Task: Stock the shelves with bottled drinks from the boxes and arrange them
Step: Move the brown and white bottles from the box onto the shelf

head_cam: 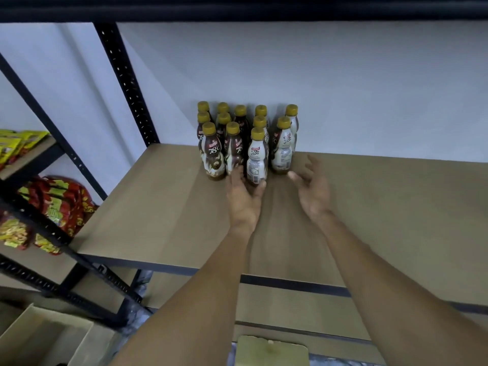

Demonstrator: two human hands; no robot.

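Note:
Several brown-and-white coffee drink bottles [233, 143] with gold caps stand in short rows at the back of the tan shelf board [158, 207], against the white wall. My left hand [244, 199] reaches to the front white-labelled bottle [256, 159]. Its straight fingers lie along the bottle's left side and its thumb touches the base at the front. My right hand [313, 188] hovers just right of it with relaxed, spread fingers and holds nothing. It is near the right-hand front bottle [282, 151] without touching it.
A black perforated upright [124, 83] frames the shelf's left side. Red and yellow snack packets [58, 204] fill the neighbouring rack at the left. An open cardboard box [45, 336] sits at the bottom left, and a cardboard flap [272, 350] lies below the shelf.

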